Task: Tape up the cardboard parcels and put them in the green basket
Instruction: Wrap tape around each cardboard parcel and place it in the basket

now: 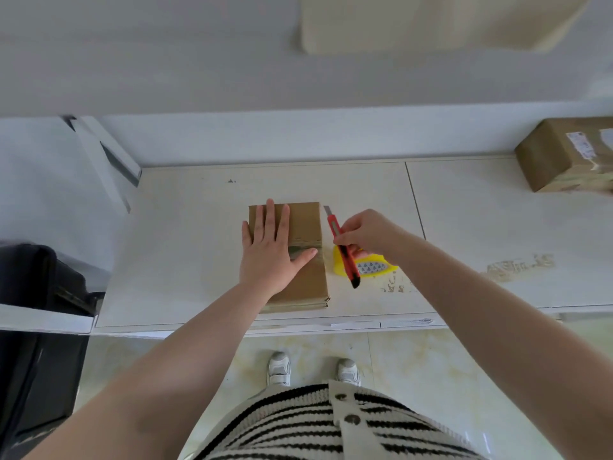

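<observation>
A flat brown cardboard parcel (306,227) lies in the middle of the white table (185,247), with a strip of clear tape across its width. My left hand (270,247) presses flat on the parcel, fingers straight, thumb on the tape. Just right of the parcel, my right hand (368,232) grips a red utility knife (345,250) with its blade out and pointing away from me. Under that hand a yellow roll of tape (371,268) lies on the table. No green basket is in view.
A second taped cardboard box (564,154) with a label sits at the table's far right. A dark object (36,293) stands left of the table, beside a white panel (109,161). My shoes (313,371) stand on the tiled floor below the front edge.
</observation>
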Motion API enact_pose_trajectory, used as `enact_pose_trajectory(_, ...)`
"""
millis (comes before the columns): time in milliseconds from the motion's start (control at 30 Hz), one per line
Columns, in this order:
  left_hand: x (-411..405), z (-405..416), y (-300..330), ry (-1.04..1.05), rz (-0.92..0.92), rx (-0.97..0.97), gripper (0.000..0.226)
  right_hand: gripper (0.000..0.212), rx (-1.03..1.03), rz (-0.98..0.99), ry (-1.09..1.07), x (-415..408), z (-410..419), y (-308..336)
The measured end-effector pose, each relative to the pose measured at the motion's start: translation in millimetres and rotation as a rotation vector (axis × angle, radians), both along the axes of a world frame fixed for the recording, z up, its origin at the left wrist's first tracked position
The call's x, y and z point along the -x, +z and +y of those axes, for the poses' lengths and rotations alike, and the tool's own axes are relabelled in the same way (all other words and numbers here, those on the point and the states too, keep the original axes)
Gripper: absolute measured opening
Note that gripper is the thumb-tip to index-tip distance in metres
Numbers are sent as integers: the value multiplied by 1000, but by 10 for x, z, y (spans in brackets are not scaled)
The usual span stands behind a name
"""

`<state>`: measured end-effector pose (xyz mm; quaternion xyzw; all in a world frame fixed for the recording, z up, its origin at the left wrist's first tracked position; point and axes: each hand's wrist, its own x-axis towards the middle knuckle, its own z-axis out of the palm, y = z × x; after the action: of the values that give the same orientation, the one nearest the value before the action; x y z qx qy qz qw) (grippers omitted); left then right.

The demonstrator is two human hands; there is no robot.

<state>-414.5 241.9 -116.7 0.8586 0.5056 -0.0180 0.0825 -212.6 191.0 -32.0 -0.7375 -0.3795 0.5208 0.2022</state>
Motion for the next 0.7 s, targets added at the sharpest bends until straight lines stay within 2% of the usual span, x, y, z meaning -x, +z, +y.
enact_pose_trajectory(233, -4, -2, -4, -7, -11, 0, 102, 25, 44, -201, 179, 11, -71, 31)
enact_pose_trajectory(433, -13, -7, -8, -5, -26, 10, 100, 23, 67, -179, 153, 11, -232, 68)
enact_pose_trajectory(700, -9, 0, -17, -8, -29, -6, 98, 27, 160, -340, 232, 110, -204, 99)
